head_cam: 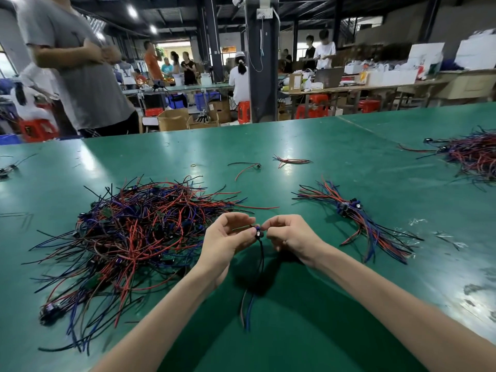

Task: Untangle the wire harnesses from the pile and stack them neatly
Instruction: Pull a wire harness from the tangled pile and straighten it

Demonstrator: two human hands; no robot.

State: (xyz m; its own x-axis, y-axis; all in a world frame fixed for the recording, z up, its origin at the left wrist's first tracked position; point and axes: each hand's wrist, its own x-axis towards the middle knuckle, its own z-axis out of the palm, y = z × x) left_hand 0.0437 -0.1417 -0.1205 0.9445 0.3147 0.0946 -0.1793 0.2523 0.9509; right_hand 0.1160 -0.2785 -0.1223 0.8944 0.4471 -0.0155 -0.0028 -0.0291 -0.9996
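Note:
A big tangled pile of red, blue and black wire harnesses (134,232) lies on the green table (308,157) at my left. A neat stack of harnesses (357,221) lies at my right, connectors together. Between them my left hand (225,240) and my right hand (290,232) are raised above the table, fingertips meeting. Both pinch the connector end of one wire harness (259,234). Its black, red and blue wires hang down toward me, ending near the table's front.
Loose harnesses (291,161) and a single one (245,167) lie farther back in the middle. Another pile (475,154) sits at the far right. A person in a grey shirt (80,65) stands beyond the table's far left edge. Scraps of clear plastic (418,232) lie right of the stack.

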